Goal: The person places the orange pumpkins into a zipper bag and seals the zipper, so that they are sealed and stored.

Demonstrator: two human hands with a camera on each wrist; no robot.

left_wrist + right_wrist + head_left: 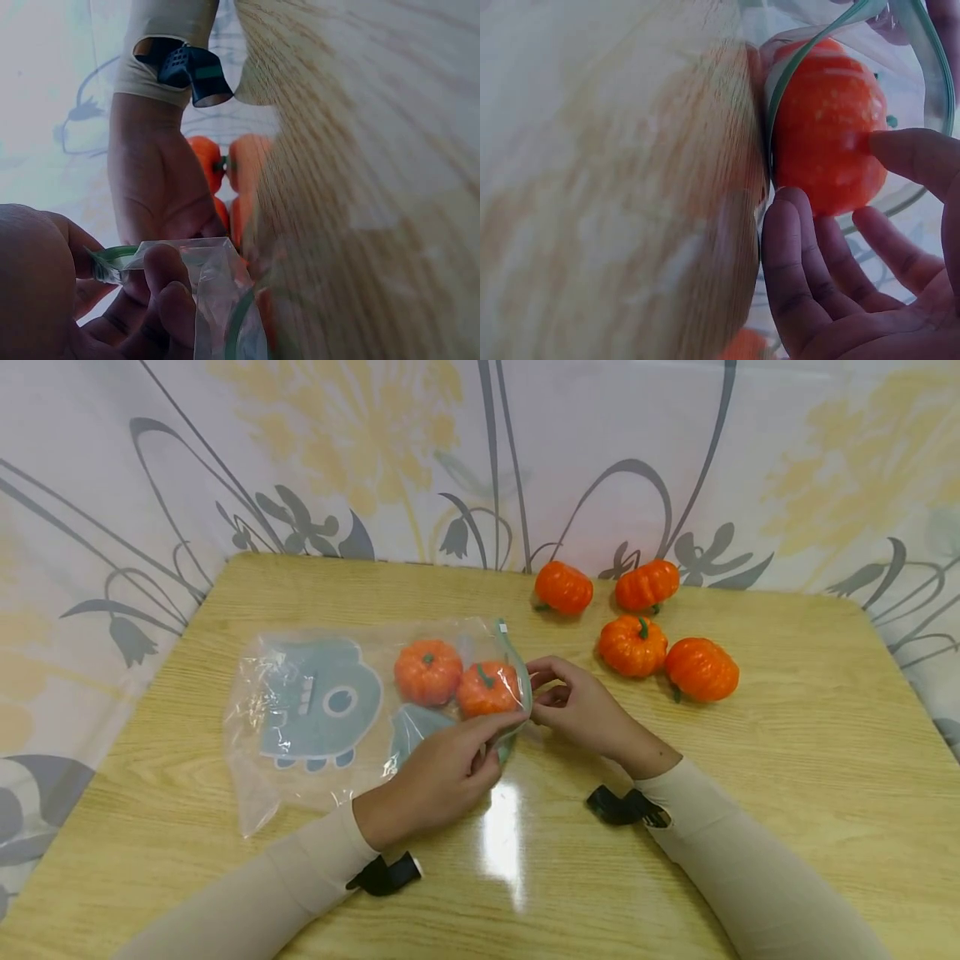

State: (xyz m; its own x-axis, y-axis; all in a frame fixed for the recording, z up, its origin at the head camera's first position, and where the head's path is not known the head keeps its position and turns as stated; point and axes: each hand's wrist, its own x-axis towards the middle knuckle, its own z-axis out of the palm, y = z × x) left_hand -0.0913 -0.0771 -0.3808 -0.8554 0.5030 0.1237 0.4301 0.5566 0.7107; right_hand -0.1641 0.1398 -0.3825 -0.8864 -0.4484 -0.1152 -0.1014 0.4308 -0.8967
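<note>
The nearest orange pumpkin (489, 692) lies inside the clear bag (322, 706), just beyond the right hand (581, 710), whose fingers (791, 277) spread loosely, gripping nothing; probably light, firm and slick, it suits a hold round its sides. The left hand (442, 770) pinches the limp bag's green rim (517, 660). Under both, glossy wooden counter (810, 743); beyond, floral cloth (585, 435).

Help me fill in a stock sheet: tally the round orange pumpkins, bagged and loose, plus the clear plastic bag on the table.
Clear plastic bag with a blue-grey cartoon print: 1
Bagged round orange pumpkins with green stems: 2
Loose round orange pumpkins: 4
Total: 7
</note>
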